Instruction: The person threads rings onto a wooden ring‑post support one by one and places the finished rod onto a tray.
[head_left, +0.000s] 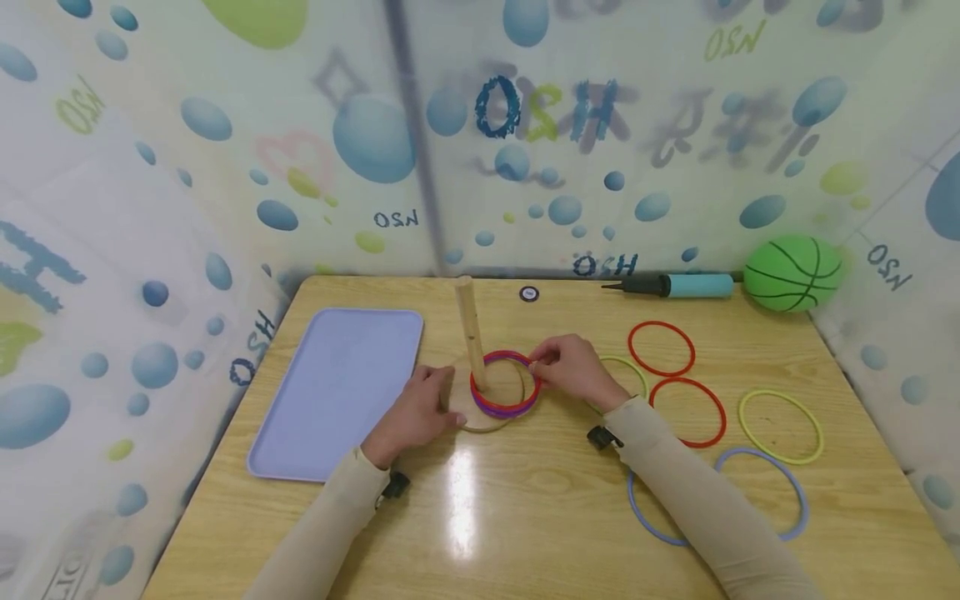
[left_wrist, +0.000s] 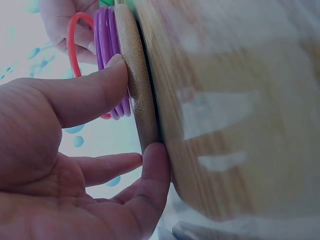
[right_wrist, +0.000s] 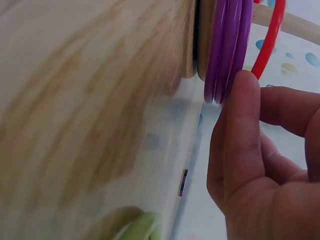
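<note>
A round wooden base [head_left: 461, 408] carries an upright wooden post [head_left: 470, 329]. Several purple rings [right_wrist: 231, 50] lie stacked on the base around the post. Above them a red ring [right_wrist: 270, 40] encircles the post, tilted and partly lifted off the stack in the right wrist view. My right hand [head_left: 577, 368] pinches the red ring's near edge between thumb and fingers. On the left, my left hand [head_left: 420, 408] grips the base's rim, thumb on top and fingertips at the edge, as the left wrist view shows.
A lavender tray [head_left: 341, 383] lies at left. Red rings [head_left: 662, 324], yellow rings [head_left: 795, 462] and blue rings [head_left: 804, 504] lie at right, some partly behind my right arm. Along the back are a small round disc [head_left: 529, 293], a pump [head_left: 697, 286] and a green ball [head_left: 792, 273].
</note>
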